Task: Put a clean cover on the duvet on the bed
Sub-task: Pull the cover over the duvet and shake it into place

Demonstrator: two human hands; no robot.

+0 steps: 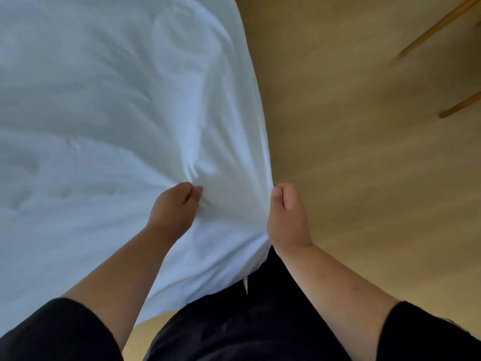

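Looking straight down from a person's head, a white duvet cover (104,113) fills the left and centre of the view, its cloth soft, rumpled and pulled into creases that fan out from two hands near the bottom. The left hand (173,204) pinches a fold of the cloth a little way in from the edge, thumb pressed against curled fingers. The right hand (286,214) grips the cover's right edge, fingers closed around the fabric, with the thumb on top. The hands sit near each other but apart, with a stretch of taut cloth between them. Whether a duvet lies inside cannot be told. To the right lies a tan floor (364,152), smooth and plain. In the upper right corner two slanting wooden legs (437,29) of some furniture show. Dark clothing (234,321) and short black sleeves fill the bottom.
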